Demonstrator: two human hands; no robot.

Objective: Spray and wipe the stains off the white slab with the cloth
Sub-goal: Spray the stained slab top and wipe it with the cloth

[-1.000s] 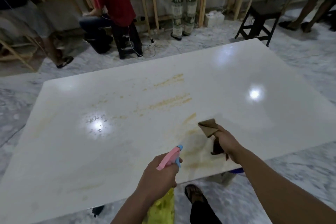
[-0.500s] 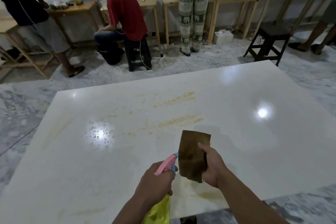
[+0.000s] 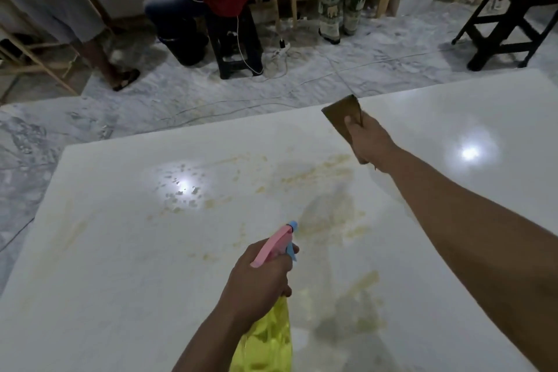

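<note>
Beyond slab (image 3: 126, 251), stools (image 3: 501, 24), cables (image 3: 280, 54).

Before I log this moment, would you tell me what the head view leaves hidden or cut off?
- Spray bottle: its base is cut off by the bottom edge; the left hand covers its neck.
- Cloth: its lower part is hidden inside the right hand, and whether it touches the slab cannot be told.
- Slab: its near and right edges run out of frame.
- Glare patches hide any stains beneath them.
</note>
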